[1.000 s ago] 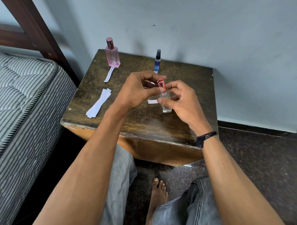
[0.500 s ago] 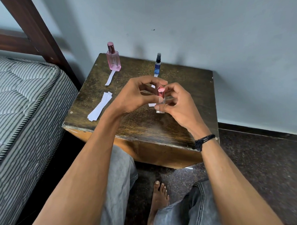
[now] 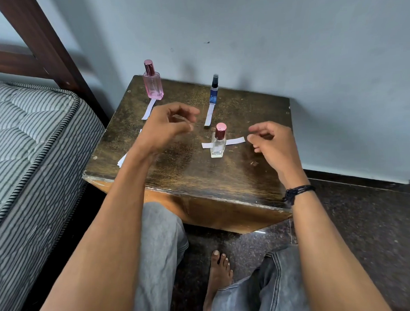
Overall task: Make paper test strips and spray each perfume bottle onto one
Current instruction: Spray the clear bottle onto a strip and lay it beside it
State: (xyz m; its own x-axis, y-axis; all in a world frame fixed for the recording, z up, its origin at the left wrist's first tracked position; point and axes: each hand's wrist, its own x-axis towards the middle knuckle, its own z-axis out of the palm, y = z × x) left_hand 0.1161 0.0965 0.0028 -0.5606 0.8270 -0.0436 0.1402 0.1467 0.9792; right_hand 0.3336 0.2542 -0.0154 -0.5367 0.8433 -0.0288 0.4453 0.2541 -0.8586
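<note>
left hand [image 3: 167,128], right hand [image 3: 273,145] released clear bottle [image 3: 217,145] | fingers [image 3: 185,110] loosely curled, empty | bottle upright, cap [image 3: 221,127] up

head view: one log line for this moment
clear bottle upright, capped, on table | paper strip lying across at its base | left hand apart from it, holds nothing | right hand apart from it, holds nothing

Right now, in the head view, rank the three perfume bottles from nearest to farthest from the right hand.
1. Clear bottle with the pink cap, just to the left of the right hand.
2. Blue spray bottle, slim, farther back toward the wall.
3. Pink bottle, at the far left corner of the table.
</note>
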